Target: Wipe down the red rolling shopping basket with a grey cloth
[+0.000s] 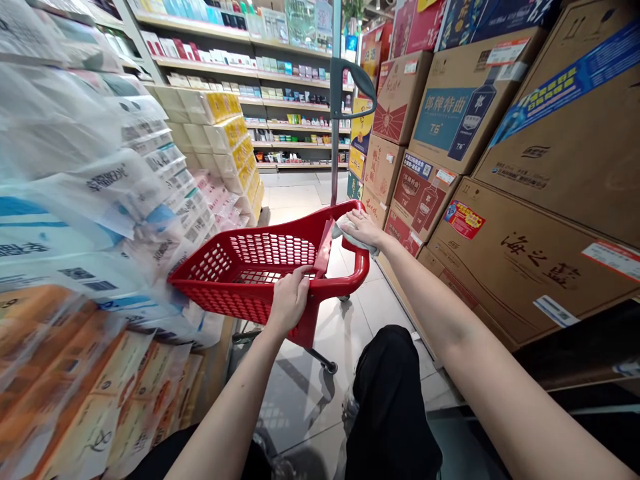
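A red plastic shopping cart (pixel 250 290) with perforated basket walls stands in front of me, its curved handle on the right side. My left hand (pixel 290 297) grips the near rim of the basket, thumb on top and fingers curled over the edge. At the far corner of the handle, my right hand (pixel 364 230) presses a pale cloth (pixel 353 233) down on the red plastic. Part of the cloth hangs below the palm. Inside, the visible part of the basket holds nothing. One caster (pixel 329 367) shows under it on the floor.
Wrapped tissue packs (pixel 150 180) are piled close on the left, and cardboard liquor cartons (pixel 530 253) are stacked on the right. A pole with a dark grey handle (pixel 357 90) rises behind the cart. Stocked shelves (pixel 295 100) line the back. Tiled floor (pixel 295 193) lies between.
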`<state>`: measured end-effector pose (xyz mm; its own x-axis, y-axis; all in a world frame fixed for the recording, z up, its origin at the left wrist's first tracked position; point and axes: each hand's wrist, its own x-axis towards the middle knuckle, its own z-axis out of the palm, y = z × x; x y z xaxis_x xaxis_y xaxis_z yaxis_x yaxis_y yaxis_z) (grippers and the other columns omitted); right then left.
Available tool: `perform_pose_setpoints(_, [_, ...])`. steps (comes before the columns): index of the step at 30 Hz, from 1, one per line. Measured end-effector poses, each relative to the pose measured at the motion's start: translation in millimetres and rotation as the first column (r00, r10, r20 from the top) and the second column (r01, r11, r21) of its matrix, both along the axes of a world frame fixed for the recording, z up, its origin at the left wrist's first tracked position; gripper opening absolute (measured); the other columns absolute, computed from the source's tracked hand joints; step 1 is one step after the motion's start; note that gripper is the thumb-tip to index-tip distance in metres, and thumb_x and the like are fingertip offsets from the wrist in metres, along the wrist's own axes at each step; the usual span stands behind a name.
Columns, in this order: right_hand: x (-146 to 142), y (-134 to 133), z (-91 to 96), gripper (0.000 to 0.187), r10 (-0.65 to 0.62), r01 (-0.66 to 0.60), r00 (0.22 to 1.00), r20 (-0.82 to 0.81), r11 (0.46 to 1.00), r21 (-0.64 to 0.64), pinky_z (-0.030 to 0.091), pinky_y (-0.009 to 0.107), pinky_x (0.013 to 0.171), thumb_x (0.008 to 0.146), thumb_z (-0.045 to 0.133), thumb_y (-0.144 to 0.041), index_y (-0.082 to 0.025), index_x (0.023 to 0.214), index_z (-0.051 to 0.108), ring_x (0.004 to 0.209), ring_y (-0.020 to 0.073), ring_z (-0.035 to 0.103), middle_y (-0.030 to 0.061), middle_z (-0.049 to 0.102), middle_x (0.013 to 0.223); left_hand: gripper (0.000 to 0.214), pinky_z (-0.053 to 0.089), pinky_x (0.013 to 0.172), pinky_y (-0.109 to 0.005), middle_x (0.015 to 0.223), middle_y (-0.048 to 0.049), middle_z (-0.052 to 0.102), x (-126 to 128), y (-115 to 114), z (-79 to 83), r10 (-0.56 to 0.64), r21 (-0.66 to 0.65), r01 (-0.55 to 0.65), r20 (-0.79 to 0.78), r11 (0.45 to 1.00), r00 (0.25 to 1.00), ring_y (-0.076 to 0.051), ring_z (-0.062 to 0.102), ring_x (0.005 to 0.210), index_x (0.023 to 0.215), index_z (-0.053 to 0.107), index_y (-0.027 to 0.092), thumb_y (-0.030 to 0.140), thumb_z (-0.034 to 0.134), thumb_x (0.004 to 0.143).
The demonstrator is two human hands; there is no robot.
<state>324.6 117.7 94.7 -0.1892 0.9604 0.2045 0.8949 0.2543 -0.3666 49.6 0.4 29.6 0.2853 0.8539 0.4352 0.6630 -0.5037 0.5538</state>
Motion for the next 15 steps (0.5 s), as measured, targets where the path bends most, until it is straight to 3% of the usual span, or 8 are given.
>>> perform_pose_setpoints(6, [-9.7, -46.3, -5.9, 0.059, 0.036, -0.030, 0.997, -0.075, 0.997, 0.075, 0.011, 0.038, 0.125, 0.104, 0.021, -0.043, -0.014, 0.154, 0.036, 0.153, 0.0193, 0.017, 0.0069, 0.029, 0.162, 0.049, 0.041, 0.091, -0.041, 0.100, -0.0094, 0.067, -1.4, -6.8, -0.4, 0.036, 0.041, -0.033, -0.075, 0.999, 0.997, -0.026, 0.060, 0.097, 0.130, 0.054, 0.018, 0.040, 0.023, 0.101])
perform_pose_setpoints(11, [-31.9, -101.0, 8.6, 0.054, 0.076, -0.066, 0.989, -0.127, 0.994, 0.084, 0.019, 0.037, 0.123, 0.105, 0.026, -0.042, -0.019, 0.149, 0.046, 0.150, 0.0190, 0.027, 0.0065, 0.040, 0.157, 0.049, 0.042, 0.092, -0.042, 0.104, -0.0097, 0.068, -5.7, -9.2, 4.8, 0.031, -0.003, -0.031, -0.073, 1.000, 0.997, -0.026, 0.060, 0.098, 0.126, 0.057, 0.019, 0.041, 0.023, 0.099])
perform_pose_setpoints(15, [-55.2, -125.4, 25.6, 0.051, 0.107, -0.108, 0.970, -0.216, 0.994, 0.010, 0.037, 0.038, 0.112, 0.104, 0.031, -0.049, -0.022, 0.129, 0.066, 0.135, 0.0233, 0.049, 0.0075, 0.059, 0.141, 0.047, 0.041, 0.100, -0.043, 0.114, -0.0082, 0.068, -4.4, -8.7, 15.7, -0.012, -0.111, 0.013, 0.014, 0.994, 1.000, -0.026, 0.059, 0.108, 0.111, 0.066, 0.022, 0.047, 0.029, 0.098])
